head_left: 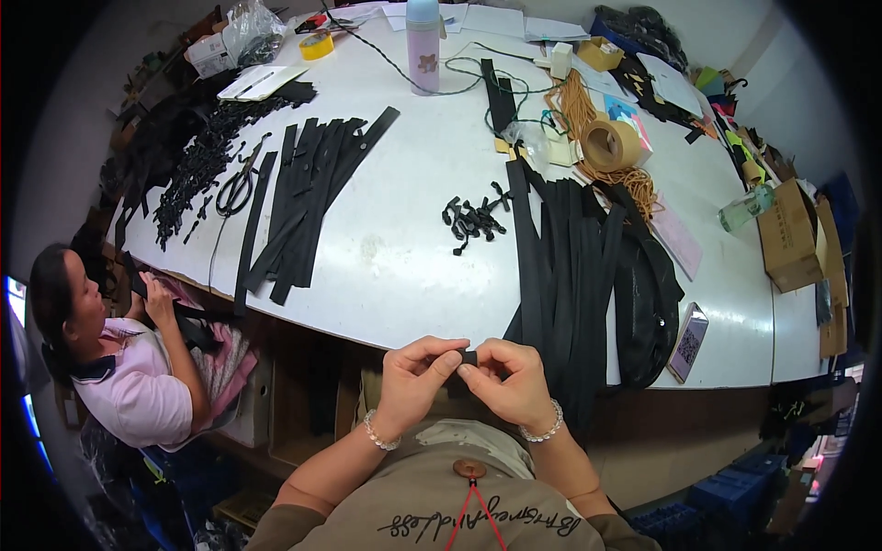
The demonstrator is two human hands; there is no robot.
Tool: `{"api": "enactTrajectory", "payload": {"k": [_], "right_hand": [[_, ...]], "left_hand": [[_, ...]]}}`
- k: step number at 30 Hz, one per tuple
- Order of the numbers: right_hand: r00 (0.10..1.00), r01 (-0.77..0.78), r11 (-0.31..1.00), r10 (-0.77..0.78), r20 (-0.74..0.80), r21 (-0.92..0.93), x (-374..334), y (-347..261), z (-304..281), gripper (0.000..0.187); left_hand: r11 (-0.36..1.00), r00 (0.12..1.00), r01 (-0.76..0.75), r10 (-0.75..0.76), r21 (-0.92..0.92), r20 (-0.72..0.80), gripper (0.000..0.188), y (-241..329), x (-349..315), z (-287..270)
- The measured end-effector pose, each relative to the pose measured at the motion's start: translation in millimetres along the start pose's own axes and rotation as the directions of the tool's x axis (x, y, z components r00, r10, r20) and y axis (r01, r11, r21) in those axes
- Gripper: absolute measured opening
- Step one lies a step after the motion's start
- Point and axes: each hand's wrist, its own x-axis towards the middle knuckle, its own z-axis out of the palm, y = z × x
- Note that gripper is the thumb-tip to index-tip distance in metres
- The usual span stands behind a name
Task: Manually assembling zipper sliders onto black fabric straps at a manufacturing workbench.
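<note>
Just off the table's near edge, my left hand [418, 375] and my right hand [505, 375] meet with thumbs and forefingers pinched. Between them is a small black piece [469, 356] that looks like the end of a fabric strip; most of it is hidden by my fingers. Long black strips [570, 275] lie in a bundle beyond my right hand, some hanging over the edge. A small heap of short black pieces [473, 219] sits ahead of my hands, apart from them.
On the white table [386, 275], another pile of black strips [317, 197] lies left, beside black scissors [237, 188]. Brown tape [614, 145], a bottle [424, 50] and cords stand farther back. A phone [689, 342] rests at the right edge. A co-worker [138, 358] sits at left.
</note>
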Motion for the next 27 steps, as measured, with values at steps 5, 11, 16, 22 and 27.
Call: {"api": "enactTrajectory", "payload": {"k": [5, 11, 16, 22, 27], "right_hand": [[0.985, 0.166, 0.981, -0.170, -0.032, -0.103, 1.8, 2.6, 0.6, 0.010], [0.991, 0.131, 0.989, -0.131, -0.003, -0.070, 3.2, -2.5, -4.3, 0.006], [0.975, 0.173, 0.985, -0.172, -0.143, -0.004, -2.7, 9.2, 7.1, 0.008], [0.953, 0.198, 0.978, -0.176, -0.246, 0.066, -4.5, 5.3, 18.8, 0.008], [0.948, 0.181, 0.977, -0.142, -0.284, 0.113, -7.7, 10.2, 22.9, 0.008]], "left_hand": [[0.999, 1.000, -0.030, 0.030, 0.025, -0.003, 0.016, -0.6, -0.5, -2.1], [0.998, 0.998, -0.041, 0.039, 0.046, 0.040, 0.014, -1.4, -1.9, -1.4], [0.998, 0.993, -0.064, 0.062, 0.011, 0.103, 0.011, 0.5, -2.8, -1.3], [0.999, 0.990, -0.028, 0.033, -0.040, 0.135, 0.011, 8.0, -4.5, -0.3], [1.000, 0.987, -0.018, 0.021, -0.018, 0.161, 0.011, 9.1, -4.7, -1.7]]}}
